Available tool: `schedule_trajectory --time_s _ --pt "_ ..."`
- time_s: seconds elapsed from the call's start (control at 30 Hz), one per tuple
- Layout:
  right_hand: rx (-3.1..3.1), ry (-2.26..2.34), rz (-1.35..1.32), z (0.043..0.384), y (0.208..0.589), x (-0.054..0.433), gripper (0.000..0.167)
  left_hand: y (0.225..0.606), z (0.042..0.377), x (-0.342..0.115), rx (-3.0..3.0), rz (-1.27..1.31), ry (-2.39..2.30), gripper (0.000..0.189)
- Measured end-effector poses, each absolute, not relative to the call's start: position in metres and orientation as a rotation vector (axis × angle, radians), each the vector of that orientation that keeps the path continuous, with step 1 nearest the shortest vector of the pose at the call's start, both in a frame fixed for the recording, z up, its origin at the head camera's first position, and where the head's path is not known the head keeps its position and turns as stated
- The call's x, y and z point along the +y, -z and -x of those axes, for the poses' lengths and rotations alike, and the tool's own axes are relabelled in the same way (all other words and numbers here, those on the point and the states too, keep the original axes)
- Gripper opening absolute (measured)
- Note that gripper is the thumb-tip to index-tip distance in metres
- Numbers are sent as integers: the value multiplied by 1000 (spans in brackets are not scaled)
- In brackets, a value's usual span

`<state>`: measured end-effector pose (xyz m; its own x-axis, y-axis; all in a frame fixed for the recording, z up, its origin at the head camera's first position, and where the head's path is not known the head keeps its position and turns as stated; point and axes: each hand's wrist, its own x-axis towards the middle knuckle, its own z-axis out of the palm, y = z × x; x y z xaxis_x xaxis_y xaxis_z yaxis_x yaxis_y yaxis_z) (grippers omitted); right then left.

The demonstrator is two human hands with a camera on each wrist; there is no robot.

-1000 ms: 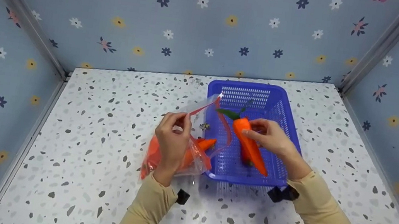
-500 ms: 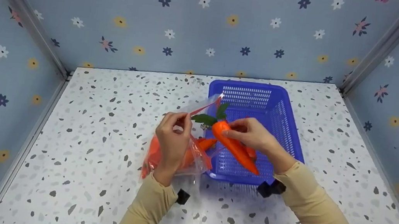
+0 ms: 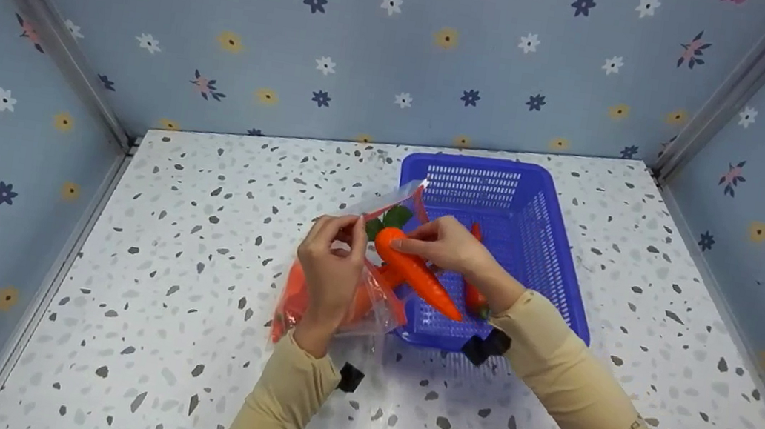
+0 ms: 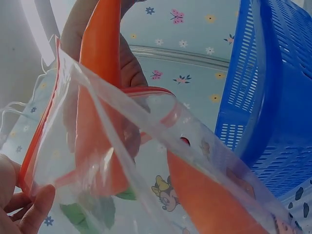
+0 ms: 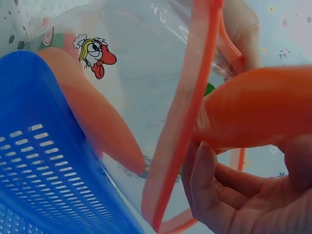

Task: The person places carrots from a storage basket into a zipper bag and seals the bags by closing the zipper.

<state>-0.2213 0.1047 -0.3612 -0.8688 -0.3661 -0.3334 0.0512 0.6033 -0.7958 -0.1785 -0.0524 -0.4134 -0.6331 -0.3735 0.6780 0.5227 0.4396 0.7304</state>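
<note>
Pinching the carrot point(image 3: 422, 280) near its thick end, the right hand point(image 3: 453, 245) has come left since the earlier head views, where I had it out over the basket point(image 3: 479, 162). Now its leaves point(image 3: 393, 220) are at the mouth of the bag point(image 5: 146, 87), while the pointed tip slants back over the basket's left side. From the left wrist I see the thick end and leaves through clear film, though how deep they sit inside I cannot tell. The left hand point(image 3: 333, 256) has hardly shifted; its thumb and fingers are together on the bag's red rim point(image 5: 180, 112), which gapes in both wrist views. Another carrot point(image 5: 97, 107) lies inside, and from the head the held one now crosses in front of its end. In the basket I make out a red vegetable point(image 3: 474, 296) with a green tip, partly behind the right hand and wrist. The right sleeve point(image 3: 570, 368) hides some of the basket's near right side, the left hand blocks part of the bag, and both stand on the speckled table point(image 3: 186, 336), with a flowered wall point(image 3: 378, 34) behind
</note>
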Motion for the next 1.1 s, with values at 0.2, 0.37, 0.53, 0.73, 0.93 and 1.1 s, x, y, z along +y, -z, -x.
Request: schedule_trajectory --time_s 0.2,0.37,0.53,0.73,0.93,1.1 --pt "2337 1242 283 224 365 98 40 413 178 -52 -1848 120 1309 10" --pt "2305 1303 303 224 367 97 42 411 178 -52 -1836 118 1313 9" --pt "2234 1405 308 222 366 97 40 412 178 -52 -1832 112 1328 9" --pt "2163 1494 357 219 363 98 38 411 178 -53 -1831 117 1313 8" --pt "2193 1499 397 219 357 103 38 411 178 -53 -1828 125 1299 8" --pt "2270 1501 381 221 349 109 36 411 178 -53 -1803 152 1318 8"
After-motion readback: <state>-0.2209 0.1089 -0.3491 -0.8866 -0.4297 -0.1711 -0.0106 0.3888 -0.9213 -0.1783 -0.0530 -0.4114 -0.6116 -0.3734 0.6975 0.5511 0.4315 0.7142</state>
